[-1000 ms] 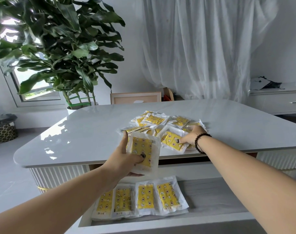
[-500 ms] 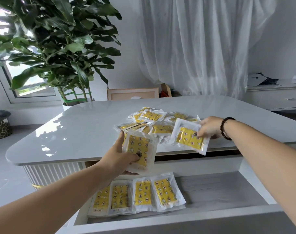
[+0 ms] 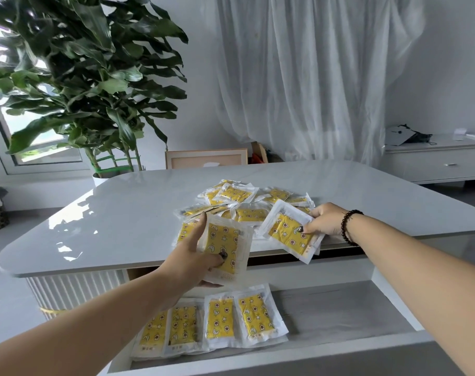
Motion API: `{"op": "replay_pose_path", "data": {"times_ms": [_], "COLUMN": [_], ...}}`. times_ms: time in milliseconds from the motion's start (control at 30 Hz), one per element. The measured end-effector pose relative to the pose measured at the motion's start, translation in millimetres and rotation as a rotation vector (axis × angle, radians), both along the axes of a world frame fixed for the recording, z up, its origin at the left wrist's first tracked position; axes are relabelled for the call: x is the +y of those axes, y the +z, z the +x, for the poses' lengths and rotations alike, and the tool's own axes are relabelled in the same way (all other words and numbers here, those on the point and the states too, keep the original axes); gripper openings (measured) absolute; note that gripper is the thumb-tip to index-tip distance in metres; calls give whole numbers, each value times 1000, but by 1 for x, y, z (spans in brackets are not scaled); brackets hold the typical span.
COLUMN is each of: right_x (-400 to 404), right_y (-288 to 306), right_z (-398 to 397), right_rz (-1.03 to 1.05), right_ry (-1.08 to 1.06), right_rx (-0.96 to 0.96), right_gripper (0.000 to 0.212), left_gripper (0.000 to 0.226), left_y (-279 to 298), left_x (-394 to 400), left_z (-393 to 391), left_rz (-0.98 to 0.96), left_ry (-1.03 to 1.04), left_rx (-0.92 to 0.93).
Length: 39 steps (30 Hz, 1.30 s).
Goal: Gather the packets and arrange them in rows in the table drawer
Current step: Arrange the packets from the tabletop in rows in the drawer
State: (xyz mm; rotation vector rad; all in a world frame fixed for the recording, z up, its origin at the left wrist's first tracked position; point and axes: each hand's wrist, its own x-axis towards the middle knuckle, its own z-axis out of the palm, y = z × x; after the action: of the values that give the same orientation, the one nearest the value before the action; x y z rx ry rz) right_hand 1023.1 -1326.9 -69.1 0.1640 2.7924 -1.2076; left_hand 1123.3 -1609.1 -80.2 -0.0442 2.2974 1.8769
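Right hand is now pinching a packet lifted off the pile, left hand still gripping another packet, both bound for the drawer below

Yellow packets printed with stars, moons and flowers, edged in clear white wrap, lie across a glossy pale grey table; four more line the grey-floored white drawer. A black bead bracelet circles one wrist.
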Motion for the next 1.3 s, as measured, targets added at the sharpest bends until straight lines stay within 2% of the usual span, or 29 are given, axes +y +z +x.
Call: {"op": "replay_pose_path", "data": {"times_ms": [100, 167, 267, 367, 500, 667, 800, 867, 933, 1000, 1067, 1200, 1233, 1300], "right_x": [-10, -18, -37, -62, -88, -104, -109, -114, -120, -123, -120, -104, -101, -98], "right_y": [16, 28, 48, 59, 57, 39, 31, 29, 27, 26, 27, 29, 29, 29], "right_z": [11, 17, 34, 56, 83, 96, 98, 100, 102, 101, 96, 76, 72, 65], "right_rz": [-153, -292, -472, -654, -805, -715, -614, -497, -293, -163, -153, -203, -241, -297], "right_ry": [-25, -28, 16, 106, 200, 156, 198, 230, 271, 260, 204, 8, -36, -110], "right_rx": [26, 27, 35, 41, -12, 38, 2, 23, 101, 183, 222, 298, 317, 376], "right_gripper": [27, 29, 27, 21, 20, 37, 70, 78, 77, 63, 44, 60, 55, 38], "left_gripper": [51, 37, 30, 17, 27, 14, 6, 5, 5, 4, 6, 26, 34, 68], "left_y": [7, 10, 12, 21, 33, 34, 32, 30, 28, 26, 25, 19, 18, 19], "left_x": [1, 0, -4, -6, -12, -21, -26, -26, -24, -20, -17, -22, -24, -26], "left_z": [3, 4, 8, 15, 27, 34, 37, 37, 36, 34, 31, 9, 2, -14], "left_rz": [15, 21, 55, 174, 301, 174, 73, 51, 27, 11, 1, -2, -38, -99], "left_ry": [21, 38, 68, 66, 2, 25, 79, 105, 123, 122, 131, 195, 236, 294], "left_rx": [-16, -38, -53, -62, -30, 84, 153, 180, 221, 255, 265, 250, 273, 318]}}
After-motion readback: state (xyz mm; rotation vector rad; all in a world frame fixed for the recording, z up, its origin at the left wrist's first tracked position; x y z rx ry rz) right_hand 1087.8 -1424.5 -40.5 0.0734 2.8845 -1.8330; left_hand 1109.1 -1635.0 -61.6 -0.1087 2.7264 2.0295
